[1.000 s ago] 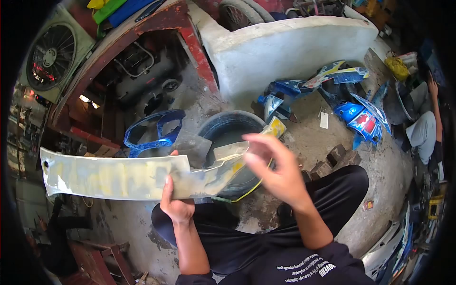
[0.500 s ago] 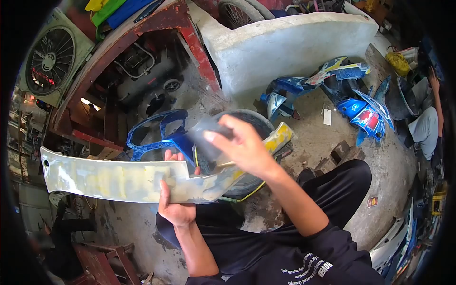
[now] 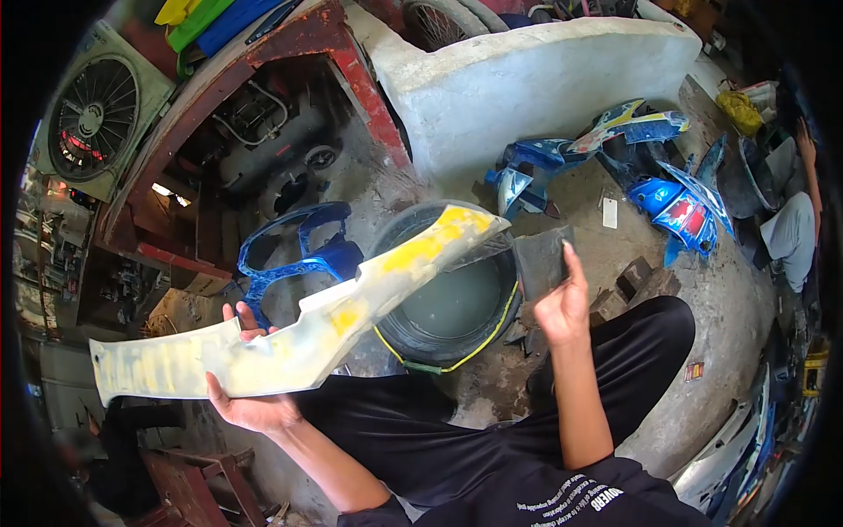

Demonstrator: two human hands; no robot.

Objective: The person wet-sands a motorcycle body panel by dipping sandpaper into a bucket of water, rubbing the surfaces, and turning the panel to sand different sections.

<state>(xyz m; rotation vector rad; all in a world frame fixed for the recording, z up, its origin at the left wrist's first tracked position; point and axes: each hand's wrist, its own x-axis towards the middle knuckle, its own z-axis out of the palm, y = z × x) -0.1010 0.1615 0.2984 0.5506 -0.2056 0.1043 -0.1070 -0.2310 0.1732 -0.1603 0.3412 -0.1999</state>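
Long patched panel, whitish with yellow areas, and dark sheet, both in hand.
Panel (image 3: 290, 351): gripped by the left hand (image 3: 255, 411), its yellow end over the water bucket (image 3: 452, 303); sheet (image 3: 542, 262): pinched in the right hand (image 3: 564, 307), just beside the bucket.

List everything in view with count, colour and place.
long panel: one, whitish with yellow patches, left hand
thin sheet: one, dark grey, right hand
tub: one, dark, floor
openwork part: one, blue, left of tub
fairing pieces: several, mostly blue, floor near wall
wall: one, whitish, beyond tub
tag: one, white, floor
fan: one, dark blades, upper left
background clutter: uncountable, mixed, edges
another person: one, grey trousers, far right
hands: two, bare, left and right
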